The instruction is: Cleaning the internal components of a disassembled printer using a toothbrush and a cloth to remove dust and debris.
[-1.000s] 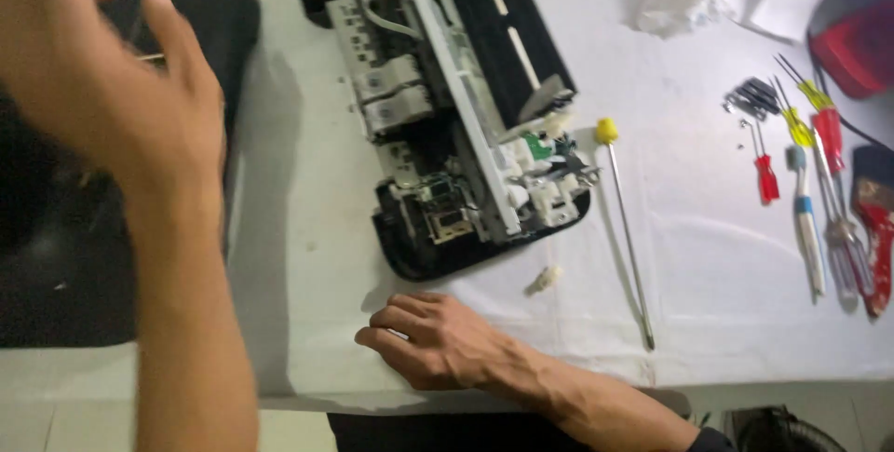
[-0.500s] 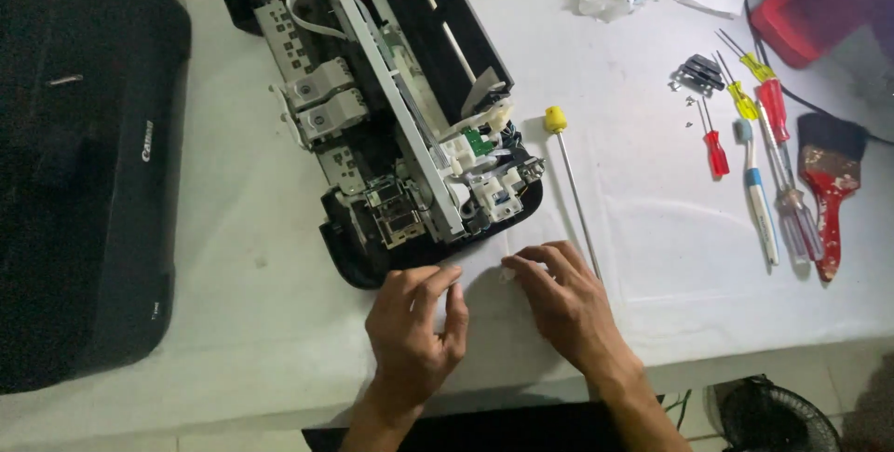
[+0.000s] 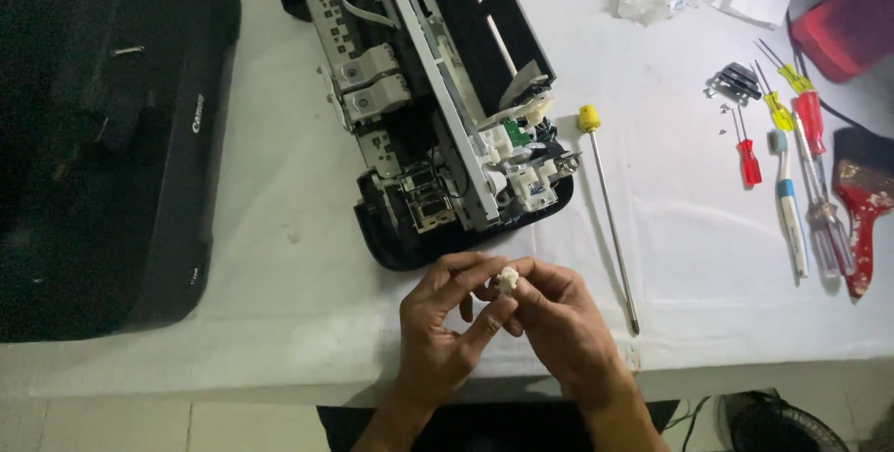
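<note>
From the head view, a white-covered table (image 3: 279, 303) is carrying an opened printer (image 3: 438, 107). Both hands, left hand (image 3: 445, 322) and right hand (image 3: 559, 317), are pinching a small white part (image 3: 507, 281) between closed fingers at the table's near edge; its shape and long axis are too hidden to tell. A long screwdriver (image 3: 610, 201) is lying lengthwise beside them.

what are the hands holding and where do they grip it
A small white part, pinched between the fingertips of the left hand and the right hand, which close on its sides; which end is gripped cannot be told.
</note>
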